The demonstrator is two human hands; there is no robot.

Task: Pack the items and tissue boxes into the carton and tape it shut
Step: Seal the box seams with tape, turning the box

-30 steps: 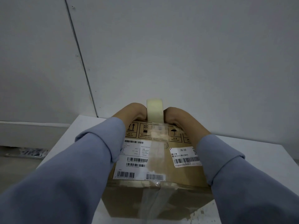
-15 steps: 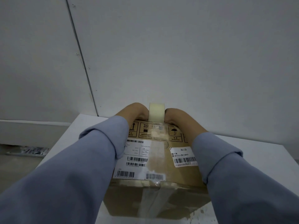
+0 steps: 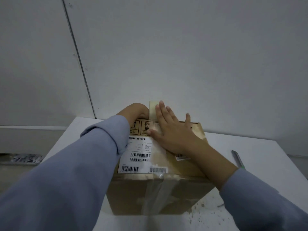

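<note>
A closed brown carton [image 3: 183, 185] with white barcode labels stands on the white table [image 3: 70, 139]. A strip of clear tape [image 3: 158, 189] runs over its top seam and down the near side. At the carton's far edge a pale tape roll [image 3: 152, 110] stands on edge. My left hand [image 3: 135, 110] curls over that far edge and holds the roll from the left; its fingers are hidden. My right hand [image 3: 173, 132] lies flat on the carton top with straight, spread fingers pressing on the tape.
A grey utility knife [image 3: 237, 158] lies on the table to the right of the carton. Scuff marks speckle the table's near right corner. A grey wall stands close behind the table. On the floor at left lies a dark patterned object [image 3: 26, 158].
My right hand let go of the tape roll and came back onto the carton top, now flat on the tape. The left hand stays at the roll.
</note>
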